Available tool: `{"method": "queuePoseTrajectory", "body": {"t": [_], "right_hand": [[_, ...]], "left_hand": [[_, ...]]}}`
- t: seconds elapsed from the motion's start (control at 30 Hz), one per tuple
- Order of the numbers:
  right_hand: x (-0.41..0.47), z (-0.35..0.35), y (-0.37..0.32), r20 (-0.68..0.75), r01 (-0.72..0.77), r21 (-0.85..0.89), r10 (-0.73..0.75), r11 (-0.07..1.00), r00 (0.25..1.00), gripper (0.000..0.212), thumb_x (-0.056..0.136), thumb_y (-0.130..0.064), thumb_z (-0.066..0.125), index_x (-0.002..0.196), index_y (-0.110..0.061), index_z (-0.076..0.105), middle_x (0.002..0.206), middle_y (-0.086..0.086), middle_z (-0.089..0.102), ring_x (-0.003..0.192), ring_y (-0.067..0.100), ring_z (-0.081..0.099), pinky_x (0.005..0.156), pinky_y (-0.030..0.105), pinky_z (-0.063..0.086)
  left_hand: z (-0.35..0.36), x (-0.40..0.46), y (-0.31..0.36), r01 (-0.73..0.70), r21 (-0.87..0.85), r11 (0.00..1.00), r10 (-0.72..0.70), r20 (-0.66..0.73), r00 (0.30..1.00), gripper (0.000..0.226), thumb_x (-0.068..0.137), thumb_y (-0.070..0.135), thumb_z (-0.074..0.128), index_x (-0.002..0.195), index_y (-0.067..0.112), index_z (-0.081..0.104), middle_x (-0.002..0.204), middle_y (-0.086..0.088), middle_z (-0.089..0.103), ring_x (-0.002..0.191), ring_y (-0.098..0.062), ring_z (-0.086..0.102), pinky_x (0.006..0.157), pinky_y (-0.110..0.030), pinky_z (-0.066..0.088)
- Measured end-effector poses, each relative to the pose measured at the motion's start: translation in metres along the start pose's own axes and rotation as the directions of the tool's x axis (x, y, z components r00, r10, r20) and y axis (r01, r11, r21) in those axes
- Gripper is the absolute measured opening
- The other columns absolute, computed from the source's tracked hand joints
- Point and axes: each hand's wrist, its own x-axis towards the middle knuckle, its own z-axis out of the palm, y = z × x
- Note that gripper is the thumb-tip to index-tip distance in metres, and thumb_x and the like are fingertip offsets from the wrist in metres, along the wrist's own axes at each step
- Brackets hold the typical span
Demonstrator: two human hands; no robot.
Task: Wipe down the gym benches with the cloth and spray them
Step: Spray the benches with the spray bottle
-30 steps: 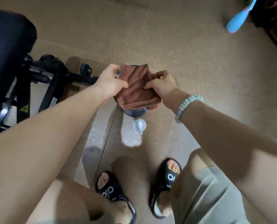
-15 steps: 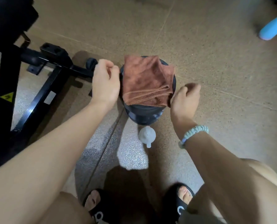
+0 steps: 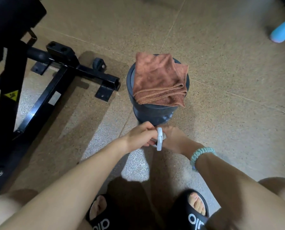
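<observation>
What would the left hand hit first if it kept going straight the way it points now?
Probably the dark round container just beyond it, the one with the brown cloth on top. The left hand grips the white spray bottle; depth is unclear from above, so it might instead meet the floor first.

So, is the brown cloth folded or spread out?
Folded: the brown cloth lies on the dark round stand with stacked layered edges at its near side.

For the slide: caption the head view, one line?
Both hands, left hand and right hand, grip the spray bottle; brown cloth rests folded on a dark stool.
</observation>
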Motion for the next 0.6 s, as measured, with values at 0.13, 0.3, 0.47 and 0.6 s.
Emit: {"method": "queuePoseTrajectory", "body": {"t": [0.13,0.3,0.47,0.6], "right_hand": [[0.000,-0.001,-0.008,-0.041,-0.181,0.055,0.183,0.982,0.982,0.031,0.081,-0.043,0.063,0.095,-0.017,0.057,0.093,0.001,0.060,0.087,0.024,0.062,0.073,0.032,0.044],[-0.033,-0.026,-0.068,-0.260,-0.065,0.019,0.067,0.998,0.963,0.024,0.078,-0.047,0.063,0.078,-0.024,0.053,0.079,0.000,0.056,0.080,0.031,0.065,0.077,0.044,0.053],[-0.093,-0.100,-0.167,-0.341,0.159,0.502,0.026,0.850,0.940,0.017,0.070,-0.042,0.062,0.071,-0.027,0.054,0.074,-0.005,0.050,0.066,0.007,0.053,0.062,0.026,0.042],[-0.131,-0.188,-0.255,-0.130,0.219,0.580,-0.176,0.785,0.976,0.043,0.069,-0.011,0.065,0.092,-0.047,0.064,0.087,-0.017,0.065,0.082,0.001,0.064,0.072,0.024,0.051]], "left_hand": [[-0.008,-0.013,0.001,-0.117,0.008,0.993,0.117,-0.012,0.993,0.033,0.087,0.023,0.072,0.112,0.006,0.062,0.101,-0.012,0.071,0.090,-0.015,0.068,0.084,-0.036,0.056],[-0.027,-0.079,0.016,-0.268,0.140,0.953,0.286,-0.126,0.950,0.033,0.082,0.040,0.071,0.099,0.013,0.065,0.091,-0.007,0.069,0.083,-0.026,0.064,0.077,-0.044,0.051],[-0.064,-0.193,0.078,-0.417,0.294,0.860,0.477,-0.175,0.861,0.020,0.092,0.028,0.067,0.094,0.008,0.068,0.085,-0.004,0.064,0.078,-0.014,0.057,0.071,-0.029,0.042],[-0.108,-0.307,0.138,-0.431,0.299,0.851,0.499,-0.204,0.843,0.020,0.092,0.034,0.067,0.094,0.014,0.072,0.088,0.006,0.068,0.084,-0.008,0.061,0.074,-0.024,0.045]]}}
